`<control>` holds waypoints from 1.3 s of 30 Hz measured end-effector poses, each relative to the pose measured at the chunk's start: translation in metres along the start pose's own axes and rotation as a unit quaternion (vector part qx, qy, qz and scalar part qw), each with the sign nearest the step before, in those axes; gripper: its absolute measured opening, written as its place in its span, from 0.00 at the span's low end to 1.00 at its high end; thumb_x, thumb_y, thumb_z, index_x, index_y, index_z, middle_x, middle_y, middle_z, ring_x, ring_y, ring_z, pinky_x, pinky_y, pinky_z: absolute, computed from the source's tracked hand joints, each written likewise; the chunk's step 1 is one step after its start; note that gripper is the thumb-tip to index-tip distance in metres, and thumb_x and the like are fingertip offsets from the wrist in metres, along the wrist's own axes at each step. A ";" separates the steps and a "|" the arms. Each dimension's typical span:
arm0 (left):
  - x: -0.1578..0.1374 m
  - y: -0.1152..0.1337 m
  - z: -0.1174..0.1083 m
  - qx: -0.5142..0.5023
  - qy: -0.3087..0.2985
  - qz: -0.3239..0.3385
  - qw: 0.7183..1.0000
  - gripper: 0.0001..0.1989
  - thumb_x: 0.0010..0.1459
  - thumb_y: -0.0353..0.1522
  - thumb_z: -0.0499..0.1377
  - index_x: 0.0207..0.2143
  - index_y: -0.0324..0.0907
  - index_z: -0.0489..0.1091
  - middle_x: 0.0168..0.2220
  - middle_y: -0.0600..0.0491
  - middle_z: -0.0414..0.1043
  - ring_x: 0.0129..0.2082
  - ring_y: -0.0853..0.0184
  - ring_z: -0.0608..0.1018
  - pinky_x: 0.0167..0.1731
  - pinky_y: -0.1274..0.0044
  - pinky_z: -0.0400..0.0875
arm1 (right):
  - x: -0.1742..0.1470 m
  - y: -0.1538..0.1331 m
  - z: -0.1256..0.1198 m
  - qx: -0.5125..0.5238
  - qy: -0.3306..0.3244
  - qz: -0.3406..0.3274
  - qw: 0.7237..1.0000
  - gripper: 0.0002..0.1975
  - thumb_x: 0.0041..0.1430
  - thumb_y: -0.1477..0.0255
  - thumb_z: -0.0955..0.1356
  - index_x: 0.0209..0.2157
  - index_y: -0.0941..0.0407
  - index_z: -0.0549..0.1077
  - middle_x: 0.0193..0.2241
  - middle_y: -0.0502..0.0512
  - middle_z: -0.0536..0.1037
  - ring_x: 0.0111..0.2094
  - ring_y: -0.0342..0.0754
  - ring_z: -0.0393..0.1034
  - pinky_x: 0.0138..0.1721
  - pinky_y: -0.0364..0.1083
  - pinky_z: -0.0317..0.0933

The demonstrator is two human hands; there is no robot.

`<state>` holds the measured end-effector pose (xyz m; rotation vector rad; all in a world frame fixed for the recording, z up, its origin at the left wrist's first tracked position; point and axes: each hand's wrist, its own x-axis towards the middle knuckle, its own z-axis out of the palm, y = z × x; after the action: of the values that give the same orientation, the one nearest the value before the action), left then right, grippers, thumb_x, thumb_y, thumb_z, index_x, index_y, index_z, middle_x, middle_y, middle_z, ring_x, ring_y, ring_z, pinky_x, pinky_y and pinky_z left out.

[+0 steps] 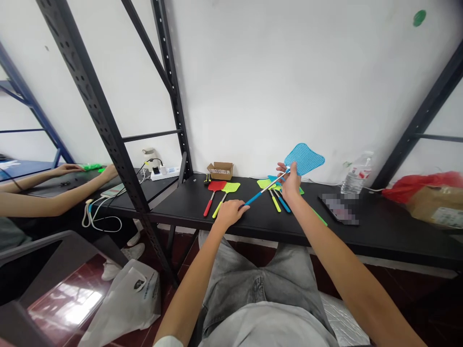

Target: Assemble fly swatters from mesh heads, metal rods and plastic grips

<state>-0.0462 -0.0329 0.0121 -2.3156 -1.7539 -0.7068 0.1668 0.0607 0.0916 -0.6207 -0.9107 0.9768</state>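
Note:
A blue fly swatter (304, 158) with a metal shaft is held slanting above the black table. Its blue handle end lies in my left hand (230, 213), with the fingers wrapped round it. My right hand (290, 181) grips the swatter where the shaft meets the perforated head. Left of centre on the table lie a red fly swatter (216, 187) and a yellow-green fly swatter (230, 188), side by side. More swatters, with a yellow handle (275, 201) and a blue handle (283, 202) showing, lie partly behind my right hand.
A small open cardboard box (220, 170) stands by the wall. To the right are a dark phone-like slab (338, 209), a water bottle (357, 176) and a red plastic bag (423, 188). Metal shelf posts (90, 96) frame the table. A co-worker's arms (54, 195) are at the left.

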 end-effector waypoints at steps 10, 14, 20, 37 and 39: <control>0.000 0.000 -0.002 0.008 -0.049 -0.016 0.999 0.20 0.61 0.49 0.53 0.35 0.46 0.75 0.35 0.49 0.77 0.39 0.60 0.77 0.34 0.75 0.62 | -0.016 -0.018 0.055 -0.189 -0.211 -0.081 0.956 0.31 0.58 0.44 0.60 0.33 0.58 0.77 0.25 0.56 0.77 0.23 0.42 0.65 0.20 0.39 0.54; -0.001 0.000 -0.001 -0.004 -0.049 -0.023 0.999 0.19 0.60 0.49 0.54 0.35 0.46 0.76 0.34 0.48 0.77 0.39 0.59 0.77 0.35 0.74 0.62 | -0.024 -0.012 0.074 -0.204 -0.251 -0.091 0.942 0.32 0.58 0.44 0.59 0.30 0.58 0.76 0.24 0.56 0.76 0.22 0.42 0.65 0.20 0.40 0.55; -0.001 -0.001 0.001 -0.021 -0.047 -0.038 0.998 0.19 0.59 0.49 0.54 0.36 0.45 0.76 0.34 0.48 0.77 0.40 0.57 0.77 0.36 0.74 0.63 | -0.044 0.007 0.077 -0.221 -0.280 -0.085 0.931 0.31 0.59 0.45 0.59 0.32 0.57 0.77 0.23 0.55 0.77 0.25 0.45 0.68 0.26 0.42 0.61; -0.001 -0.002 0.002 0.015 -0.047 -0.064 0.997 0.17 0.60 0.43 0.54 0.41 0.42 0.76 0.38 0.43 0.77 0.41 0.55 0.78 0.40 0.70 0.68 | -0.096 0.087 0.027 -0.349 -0.316 -0.107 0.876 0.13 0.61 0.61 0.62 0.29 0.52 0.72 0.28 0.51 0.76 0.33 0.51 0.70 0.38 0.46 0.60; 0.000 -0.002 0.002 0.016 -0.046 -0.063 0.997 0.18 0.60 0.44 0.54 0.41 0.42 0.76 0.37 0.44 0.77 0.40 0.55 0.79 0.40 0.70 0.68 | -0.095 0.087 0.027 -0.341 -0.316 -0.100 0.879 0.12 0.60 0.62 0.62 0.29 0.52 0.72 0.28 0.51 0.76 0.33 0.51 0.70 0.38 0.46 0.60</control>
<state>-0.0479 -0.0315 0.0094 -2.2666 -1.9504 -0.5943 0.0822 0.0159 0.0020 -0.7824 -1.9132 0.6502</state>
